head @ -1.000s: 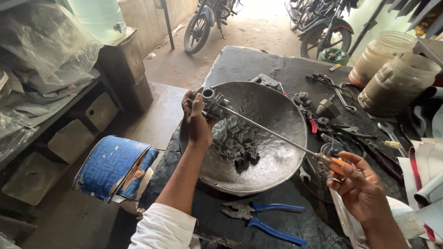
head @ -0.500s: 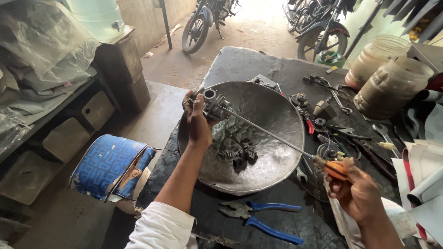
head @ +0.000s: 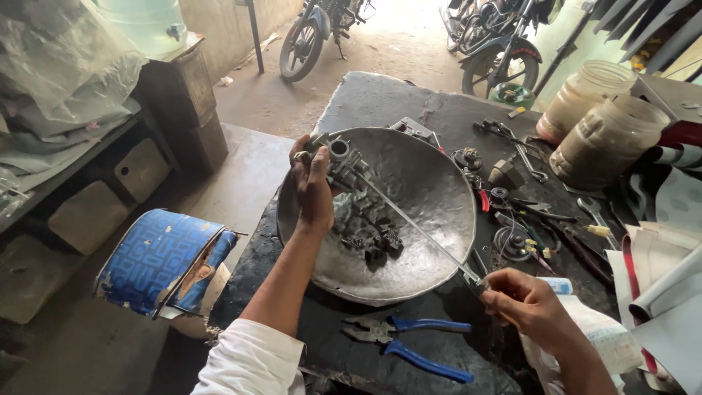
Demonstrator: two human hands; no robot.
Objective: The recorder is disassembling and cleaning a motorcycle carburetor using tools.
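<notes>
My left hand [head: 313,186] grips a grey metal engine part [head: 344,165] at the far left rim of a wide metal bowl [head: 431,183]. My right hand [head: 528,303] holds a long screwdriver [head: 417,227] by its handle at the bowl's near right rim. The thin shaft runs across the bowl, with its tip at the part. Several small dark metal pieces [head: 373,234] lie in the bottom of the bowl.
Blue-handled pliers [head: 409,340] lie on the dark workbench [head: 387,99] in front of the bowl. Spanners and small parts [head: 526,212] clutter the right side, with two plastic jars [head: 599,132] behind. A blue drum [head: 164,260] stands at left. Motorcycles [head: 311,33] are parked beyond.
My right hand has closed further over the screwdriver handle, hiding its orange grip. My left hand and the part stay at the bowl's rim.
</notes>
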